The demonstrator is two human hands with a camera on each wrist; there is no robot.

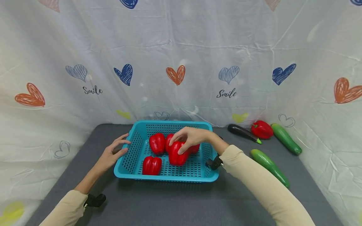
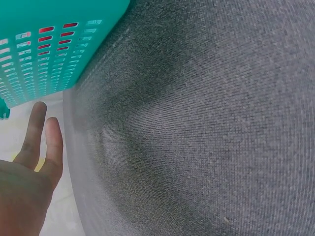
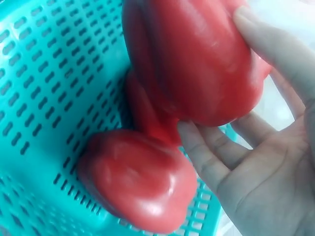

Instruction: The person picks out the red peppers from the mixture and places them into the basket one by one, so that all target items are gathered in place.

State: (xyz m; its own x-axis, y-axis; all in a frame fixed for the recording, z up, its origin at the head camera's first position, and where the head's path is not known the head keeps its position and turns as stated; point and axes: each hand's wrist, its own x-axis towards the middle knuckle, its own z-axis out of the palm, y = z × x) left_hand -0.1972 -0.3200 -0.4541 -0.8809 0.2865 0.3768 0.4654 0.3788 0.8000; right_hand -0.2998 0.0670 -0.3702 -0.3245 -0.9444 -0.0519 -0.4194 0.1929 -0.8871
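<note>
A turquoise perforated basket (image 1: 167, 177) stands on the grey table with several red bell peppers in it, one (image 1: 156, 143) at the back left and another (image 1: 151, 165) at the front left. My right hand (image 1: 192, 135) grips a red bell pepper (image 1: 177, 155) between thumb and fingers, over the middle of the basket. In the right wrist view that bell pepper (image 3: 197, 59) appears above another bell pepper (image 3: 140, 179). Beside the basket's left rim is my left hand (image 1: 111, 153), fingers extended and nothing in its grasp; whether the fingertips touch the rim I cannot tell.
On the table's right side lie an eggplant (image 1: 244, 133), a red bell pepper with a green stem (image 1: 262, 129) and two long green vegetables, one farther back (image 1: 286, 138) and one nearer (image 1: 270, 167). A white curtain with printed hearts (image 1: 176, 47) hangs behind the table.
</note>
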